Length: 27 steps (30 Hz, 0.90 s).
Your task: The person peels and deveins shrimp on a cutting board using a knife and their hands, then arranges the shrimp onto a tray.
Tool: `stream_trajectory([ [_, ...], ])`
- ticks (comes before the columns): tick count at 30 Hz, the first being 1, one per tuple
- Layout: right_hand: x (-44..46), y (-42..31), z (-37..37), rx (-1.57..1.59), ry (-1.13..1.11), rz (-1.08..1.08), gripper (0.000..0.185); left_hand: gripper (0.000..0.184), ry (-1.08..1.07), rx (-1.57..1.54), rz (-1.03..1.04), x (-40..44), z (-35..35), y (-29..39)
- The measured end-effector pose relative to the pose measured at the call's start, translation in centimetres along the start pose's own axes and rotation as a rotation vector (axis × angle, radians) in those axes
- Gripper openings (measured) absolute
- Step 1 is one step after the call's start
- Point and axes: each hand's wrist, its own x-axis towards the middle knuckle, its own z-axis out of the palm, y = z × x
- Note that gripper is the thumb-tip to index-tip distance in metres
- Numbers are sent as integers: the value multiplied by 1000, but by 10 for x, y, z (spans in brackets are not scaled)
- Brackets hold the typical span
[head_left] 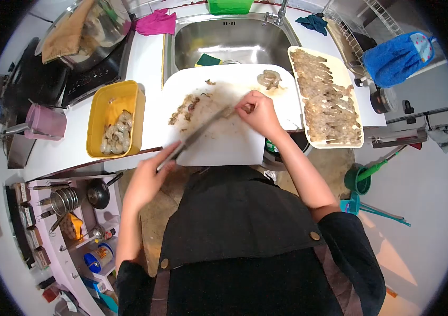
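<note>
My left hand (149, 184) is closed around the handle of a knife (198, 132), whose blade slants up and right over the white cutting board (224, 150). Its tip reaches my right hand (261, 115), where the fingers pinch a small greyish-brown shrimp (248, 108), mostly hidden by them. A few shrimp (269, 79) lie at the board's upper right. Dark scraps (186, 109) are spread on the left half. To the left, a yellow tub (138, 118) contains more shrimp (117, 136); a cream tray (361, 139) on the right carries rows of shrimp (326, 100).
Behind the board is a steel sink (234, 37) with a green-and-yellow sponge (208, 60) and a faucet (275, 18). A large pot (89, 39) on a black stove (100, 68), a pink pitcher (47, 121) and a pink cloth (155, 22) stand or lie leftward.
</note>
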Motion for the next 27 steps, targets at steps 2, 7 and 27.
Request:
stream_trajectory([
  [2,6,-7,3,36,22,1,7,47,183,77,74,12,-2,-6],
  [7,14,-20,28,385,-9,-98,12,48,411,481,30,75,10,-11],
  [27,-33,25,-15,7,-16,-189,11,14,106,119,458,144,101,50],
])
